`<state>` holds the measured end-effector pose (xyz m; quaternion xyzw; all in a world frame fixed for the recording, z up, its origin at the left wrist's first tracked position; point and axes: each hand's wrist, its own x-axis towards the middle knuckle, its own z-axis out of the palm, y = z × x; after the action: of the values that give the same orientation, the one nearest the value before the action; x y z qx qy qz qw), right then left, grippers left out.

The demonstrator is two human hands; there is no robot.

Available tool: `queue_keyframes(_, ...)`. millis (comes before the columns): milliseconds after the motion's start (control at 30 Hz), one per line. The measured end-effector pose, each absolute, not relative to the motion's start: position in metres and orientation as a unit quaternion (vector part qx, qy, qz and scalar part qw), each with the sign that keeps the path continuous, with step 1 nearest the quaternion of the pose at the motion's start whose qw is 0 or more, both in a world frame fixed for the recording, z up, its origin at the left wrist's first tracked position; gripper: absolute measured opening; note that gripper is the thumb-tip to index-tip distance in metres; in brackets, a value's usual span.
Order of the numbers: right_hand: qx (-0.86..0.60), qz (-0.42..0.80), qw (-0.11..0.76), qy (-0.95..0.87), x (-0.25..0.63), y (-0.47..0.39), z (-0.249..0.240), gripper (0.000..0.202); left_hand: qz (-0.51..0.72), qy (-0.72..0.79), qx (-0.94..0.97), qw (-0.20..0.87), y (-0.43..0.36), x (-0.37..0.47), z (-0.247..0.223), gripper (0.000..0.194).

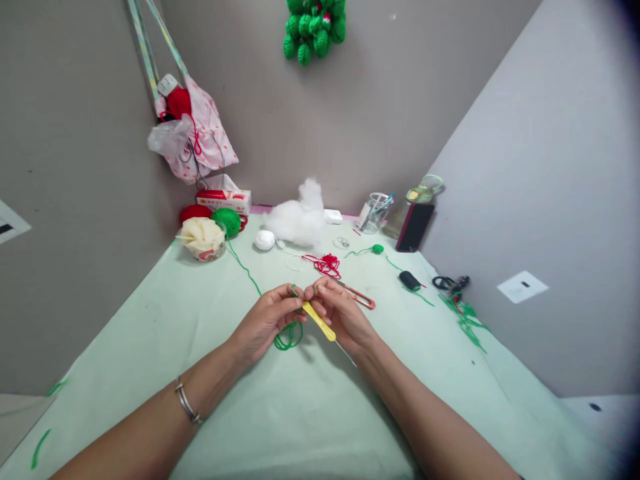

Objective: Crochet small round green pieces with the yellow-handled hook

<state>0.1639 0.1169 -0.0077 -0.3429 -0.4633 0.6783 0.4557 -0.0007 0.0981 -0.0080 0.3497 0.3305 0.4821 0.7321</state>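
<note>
A: OK, head view, where's the hook (pixel 319 321) sitting?

B: Between both hands, over the middle of the worktop (pixel 240 413). It runs on a slant: one tip at the left fingertips, yellow handle angling toward the near edge and the right wrist.

A: Which hand's closer?

B: Left hand (pixel 265 317) at the far tip, right hand (pixel 345 313) along the handle, fingertips practically meeting.

A: Gripping anything?

B: Left's pinching green yarn (pixel 289 337) by the tip, though the stitches are mostly hidden. Right's closed on the hook, fingers curled behind it, wrist angled in from the near right corner.

A: And that strand?

B: Looks like it goes from the left hand to the green ball (pixel 227 222) by the far left corner.
</note>
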Motion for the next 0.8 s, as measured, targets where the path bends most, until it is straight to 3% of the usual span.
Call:
queue_keyframes(233,-0.376,0.668,0.432,-0.476,0.166,0.113,-0.005,0.021,0.453,0.389,0.383,0.705,0.103,-0.007,-0.023,0.016)
queue_keyframes(367,-0.392,0.636,0.484,-0.455,0.179,0.122,-0.004,0.02,0.458,0.405,0.397,0.684,0.104,-0.013,-0.021,0.026)
queue_keyframes(533,-0.37,0.658,0.477,-0.451,0.171,0.124,-0.009,0.023,0.452,0.401,0.431,0.67,0.101,0.003,-0.019,0.013)
queue_keyframes(667,-0.351,0.683,0.47,-0.435,0.169,0.125,-0.015,0.027,0.469,0.44,0.455,0.616,0.104,0.0,-0.024,0.01)
queue_keyframes(800,-0.337,0.702,0.467,-0.418,0.175,0.126,-0.013,0.027,0.503,0.483,0.501,0.512,0.108,-0.011,-0.024,0.026)
